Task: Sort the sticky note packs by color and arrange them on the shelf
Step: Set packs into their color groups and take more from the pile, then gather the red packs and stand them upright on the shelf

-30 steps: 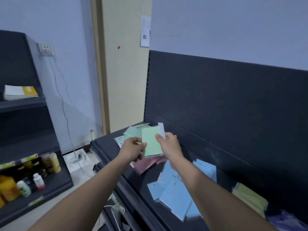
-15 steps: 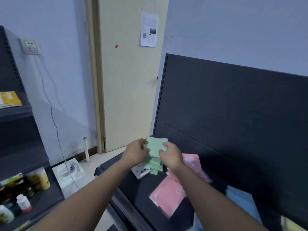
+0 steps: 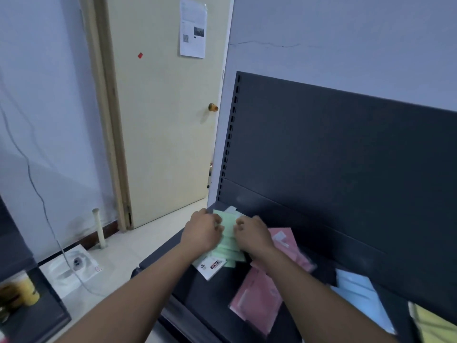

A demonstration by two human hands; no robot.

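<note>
Head view, shelf end. The shelf (image 3: pixel 217 300) has its front edge running on a diagonal from the lower middle up to its left end, and the floor (image 3: pixel 148 243) lies beyond that edge. An upright dark back panel (image 3: pixel 346 157) closes the far side. We see bare shelf between the front edge and the packs, and a bare strip along the foot of the panel.

The green packs (image 3: pixel 228 235) lie in an overlapping row at the left end of the shelf, close to its corner. A white-labelled pack (image 3: pixel 210 266) sits at the near end of that row. To the right come 2 groups of pink packs (image 3: pixel 257 305), then the blue packs (image 3: pixel 358 293), and then a yellow pack (image 3: pixel 432 325) at the frame edge.

The left hand (image 3: pixel 201 232) has curled fingers (image 3: pixel 217 225) gripping the left edge of the green row. The right hand (image 3: pixel 251 235) has curled fingers (image 3: pixel 241 222) gripping its right edge. The row lies between the 2 hands, touching both.

Compared with 1 s earlier, we note that the green pack then held up clear of the shelf is now down on the row. Since 0.5 s ago both hands sit slightly lower. A cream door (image 3: pixel 160 120) stands behind the shelf end.
</note>
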